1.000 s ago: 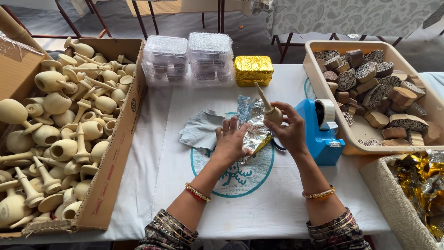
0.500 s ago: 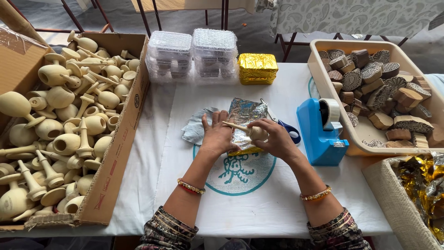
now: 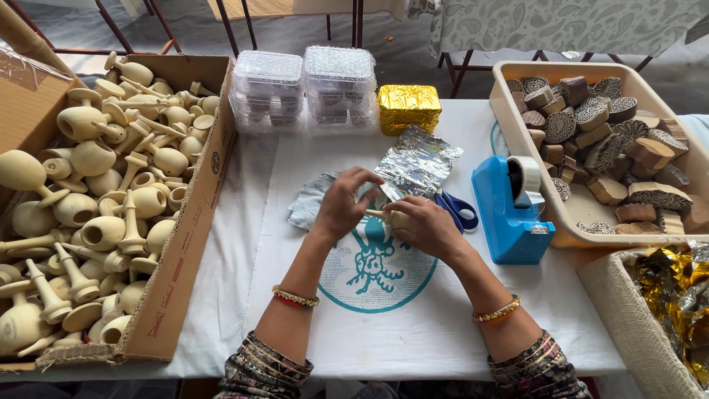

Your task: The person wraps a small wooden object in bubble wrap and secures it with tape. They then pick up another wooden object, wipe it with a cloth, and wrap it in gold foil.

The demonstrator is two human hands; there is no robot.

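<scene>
**Inspector:** Head view, please. Report the hands first.

**Operator:** I see the left hand and the right hand meeting over the middle of the worktop. Between them is a small pale wooden piece, lying roughly level with its thin stem pointing left. The right hand's fingers are curled shut around its thicker end. The left hand's fingers are bent down over the stem end and closed to a pinch there; I cannot tell how firmly they grip it.

**Inspector:** What lies directly about the piece?

**Operator:** A crumpled sheet of silver foil sits just behind the hands, touching a grey cloth under the left hand. Blue-handled scissors lie just beside the right hand, and a blue tape dispenser stands right of those. Below the hands the white cover carries a round teal print.

**Inspector:** Further out?

**Operator:** At left, a cardboard box filled with pale wooden goblet-shaped pieces. At the far edge, two stacks of clear plastic containers and a block wrapped in gold foil. At right, a beige tray of carved wooden blocks, and a basket holding gold foil.
</scene>
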